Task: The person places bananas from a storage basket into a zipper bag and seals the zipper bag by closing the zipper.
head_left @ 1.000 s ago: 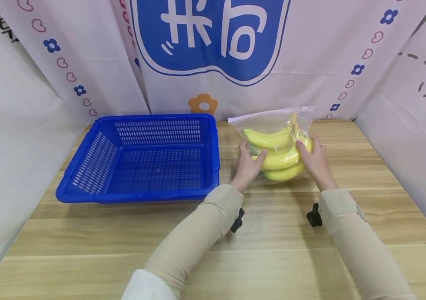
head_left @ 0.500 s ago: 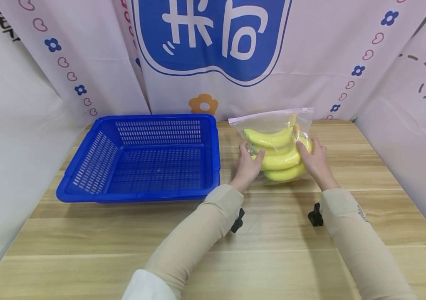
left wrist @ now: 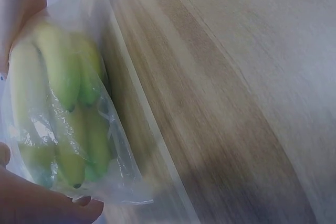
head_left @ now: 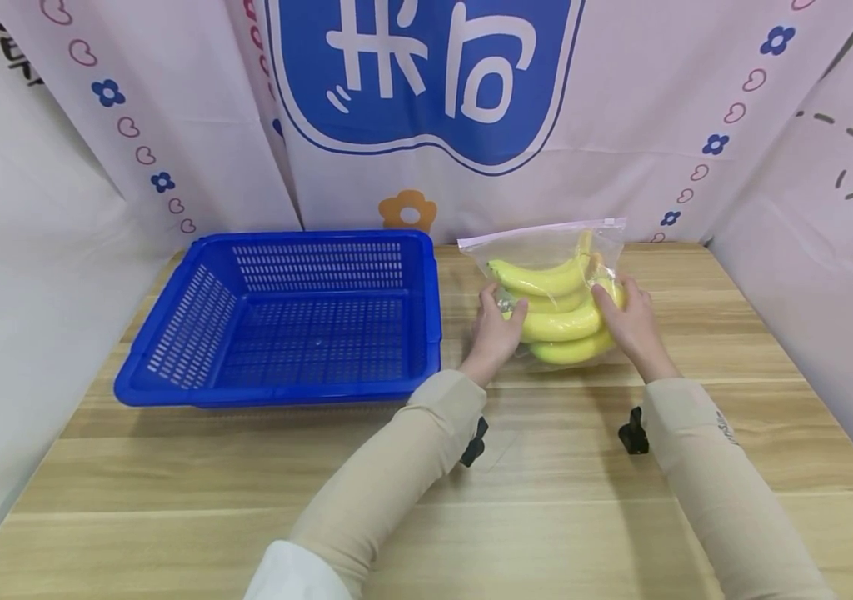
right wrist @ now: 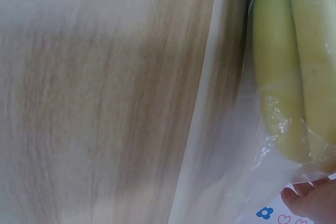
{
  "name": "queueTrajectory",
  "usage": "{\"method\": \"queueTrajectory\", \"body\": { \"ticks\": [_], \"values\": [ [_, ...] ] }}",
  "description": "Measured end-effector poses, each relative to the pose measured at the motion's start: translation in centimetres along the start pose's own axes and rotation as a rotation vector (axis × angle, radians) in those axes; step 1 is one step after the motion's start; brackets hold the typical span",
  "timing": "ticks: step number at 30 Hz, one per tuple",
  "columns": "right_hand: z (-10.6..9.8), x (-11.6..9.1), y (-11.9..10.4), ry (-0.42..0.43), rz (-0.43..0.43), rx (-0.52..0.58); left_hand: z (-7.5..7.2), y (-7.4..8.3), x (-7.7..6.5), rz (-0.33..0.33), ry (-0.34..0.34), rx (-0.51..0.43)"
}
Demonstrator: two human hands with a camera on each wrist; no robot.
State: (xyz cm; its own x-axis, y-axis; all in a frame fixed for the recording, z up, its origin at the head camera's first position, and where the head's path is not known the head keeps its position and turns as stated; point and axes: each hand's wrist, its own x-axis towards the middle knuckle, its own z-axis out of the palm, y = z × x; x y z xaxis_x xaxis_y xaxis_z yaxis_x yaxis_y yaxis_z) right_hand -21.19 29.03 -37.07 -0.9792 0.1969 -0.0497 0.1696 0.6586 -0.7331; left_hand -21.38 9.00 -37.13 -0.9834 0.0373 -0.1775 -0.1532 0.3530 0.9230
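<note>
A clear zip bag [head_left: 516, 247] with several yellow bananas [head_left: 561, 323] inside is at the back right of the table, its slider strip along the far edge. My left hand [head_left: 496, 335] grips the bag's left side, thumb over the front. On the opposite side, my right hand [head_left: 631, 323] holds it the same way. The left wrist view shows the green-tipped banana ends [left wrist: 65, 95] through the plastic, near my left hand's fingers [left wrist: 86, 208]. In the right wrist view, the fingertips [right wrist: 291, 198] touch the bag's lower end. Whether the bag touches the table cannot be told.
To the left of the bag stands a blue plastic basket [head_left: 276, 392] with slotted walls and nothing inside. The wooden table [head_left: 546, 533] meets a printed white cloth [head_left: 621, 100] at the back. White cloth also hangs on both sides.
Almost nothing differs. The bag's zip edge sits very slightly lower in the head view, and both hands keep their hold in the same place.
</note>
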Motion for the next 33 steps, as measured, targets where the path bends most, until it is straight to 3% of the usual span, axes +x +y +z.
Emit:
{"method": "queueTrajectory", "body": {
  "ticks": [6,14,22,28,33],
  "values": [
    [-0.1,0.2,0.0,0.004,0.006,-0.003,0.1,0.1,0.0,0.003,0.000,-0.003],
    [-0.3,0.4,0.0,0.007,-0.008,0.006,0.1,1.3,-0.3,0.004,0.071,0.066],
    [-0.6,0.3,0.1,0.013,-0.003,0.000,-0.3,3.1,-1.3,0.054,0.027,0.103],
    [-0.7,0.4,0.0,0.025,0.006,0.023,-1.9,4.8,-1.9,0.079,-0.033,0.081],
    [-0.9,0.5,-0.4,0.064,0.015,0.090,-4.7,6.0,-1.4,0.084,-0.079,0.020]
  ]
}}
